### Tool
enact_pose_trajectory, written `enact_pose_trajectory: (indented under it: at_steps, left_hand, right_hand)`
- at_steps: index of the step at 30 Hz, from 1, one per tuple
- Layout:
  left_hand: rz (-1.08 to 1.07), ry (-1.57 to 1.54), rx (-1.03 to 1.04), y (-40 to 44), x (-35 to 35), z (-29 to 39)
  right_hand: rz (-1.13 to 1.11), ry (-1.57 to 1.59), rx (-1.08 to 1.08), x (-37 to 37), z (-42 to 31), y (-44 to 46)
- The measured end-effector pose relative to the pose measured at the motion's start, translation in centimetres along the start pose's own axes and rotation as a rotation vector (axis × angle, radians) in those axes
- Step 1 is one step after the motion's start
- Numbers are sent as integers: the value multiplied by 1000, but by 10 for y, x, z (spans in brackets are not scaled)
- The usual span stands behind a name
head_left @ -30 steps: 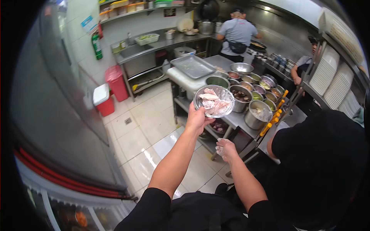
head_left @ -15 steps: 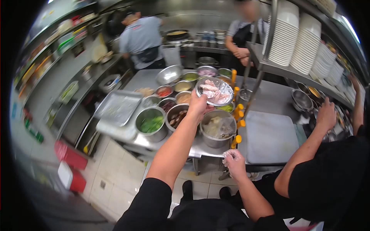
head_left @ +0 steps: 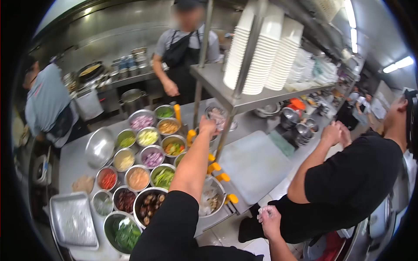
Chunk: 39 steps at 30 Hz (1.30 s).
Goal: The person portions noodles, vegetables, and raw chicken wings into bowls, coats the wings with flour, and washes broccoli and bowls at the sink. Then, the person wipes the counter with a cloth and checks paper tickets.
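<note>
My left hand (head_left: 209, 126) is stretched forward, shut on the rim of a metal bowl. Pale, white-dusted pieces of raw meat (head_left: 217, 115) lie in this bowl, which a shelf post partly hides. Lower down, my right hand (head_left: 270, 219) is held near my body with its fingers curled in and a whitish coating on them; nothing shows in it. Below my left arm stand a pot of mushrooms (head_left: 149, 209), a pot of leafy greens (head_left: 126, 235) and a larger pot (head_left: 212, 195) with a plastic bag inside.
Metal bowls of cut vegetables (head_left: 152, 157) crowd the steel table. Orange-yellow handles (head_left: 223, 177) line its right side, beside a white cutting board (head_left: 257, 163). Above hangs a shelf (head_left: 261, 96) with stacked white bowls. A co-worker (head_left: 348, 174) stands close on my right; two others work opposite.
My view has swung to the right. My left hand has carried the bowl of meat rightward to the shelf post. The co-worker on my right has brought their hands together.
</note>
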<state>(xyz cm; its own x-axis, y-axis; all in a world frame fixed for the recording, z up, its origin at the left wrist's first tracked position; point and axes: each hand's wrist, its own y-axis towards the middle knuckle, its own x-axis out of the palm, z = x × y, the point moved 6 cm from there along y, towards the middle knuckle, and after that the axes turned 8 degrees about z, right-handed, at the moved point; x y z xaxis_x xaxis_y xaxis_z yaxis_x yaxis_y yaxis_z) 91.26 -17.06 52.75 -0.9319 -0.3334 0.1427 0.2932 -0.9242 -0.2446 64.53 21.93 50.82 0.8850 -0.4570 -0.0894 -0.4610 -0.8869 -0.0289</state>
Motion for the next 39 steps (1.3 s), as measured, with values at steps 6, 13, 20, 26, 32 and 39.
enact_pose_trajectory:
  at_steps: [6,13,20,26,32,39]
  left_hand:
    - [-59,90,82,98,69,-68]
    - [-112,503,314,128,89,-73]
    - [-226,1453,863,65,18,23]
    - [-207,1103,788,-87,-144,141]
    - [94,481,511,-322,-352,177]
    - [652,113,352,-549,-633,47]
  right_hand:
    - [245,-44,19,-42,-5,-45]
    - [242,-42,23,-44,14,-72]
    - [122,-16,-22,-23,3,-79]
    - [-52,-12,-130,-1,-18,-84]
    - [-279,359,13,49,8,-69]
    - [-689,455,175,174,-2,-177]
